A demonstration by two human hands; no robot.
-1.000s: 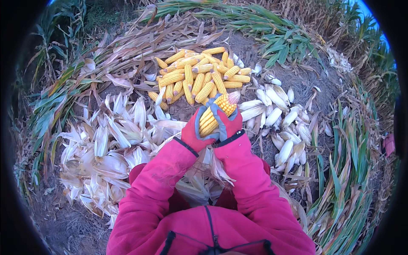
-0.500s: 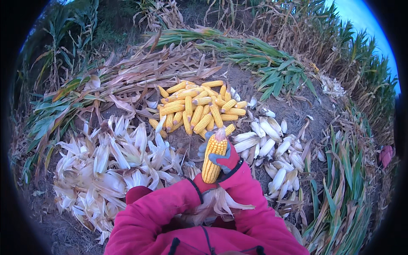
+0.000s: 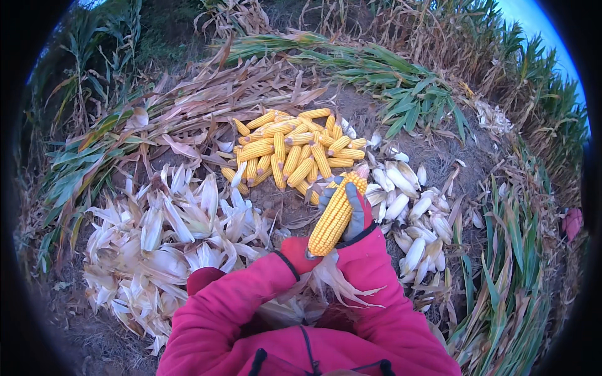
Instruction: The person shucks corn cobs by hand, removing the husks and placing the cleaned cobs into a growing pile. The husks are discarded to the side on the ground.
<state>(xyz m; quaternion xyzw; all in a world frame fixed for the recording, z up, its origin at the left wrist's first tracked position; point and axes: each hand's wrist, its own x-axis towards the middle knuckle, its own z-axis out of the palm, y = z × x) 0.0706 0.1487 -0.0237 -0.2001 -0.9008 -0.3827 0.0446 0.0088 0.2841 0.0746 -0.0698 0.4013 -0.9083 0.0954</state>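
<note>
A yellow ear of corn [image 3: 337,216], its kernels bare, slants up to the right in front of me. Wrapped round its upper part from the right is my right hand [image 3: 359,213], in a grey and red glove. My left hand [image 3: 297,253], in a red glove, closes at the ear's lower end; its fingertips are hidden. Pale peeled husk [image 3: 342,285] hangs below that end, over my right sleeve. Just beyond lies a heap of bare yellow corn ears [image 3: 290,156].
Left of my arms spreads a big pile of pale husks [image 3: 157,250]. Several ears in white husk [image 3: 411,219] lie on the right. Cut green stalks [image 3: 495,288] and dry stalks [image 3: 207,103] ring the soil, with standing corn [image 3: 527,75] behind.
The ear has tipped from nearly upright to a slant and shifted right with my right hand. My left hand has come up slightly and shows more at the ear's lower end.
</note>
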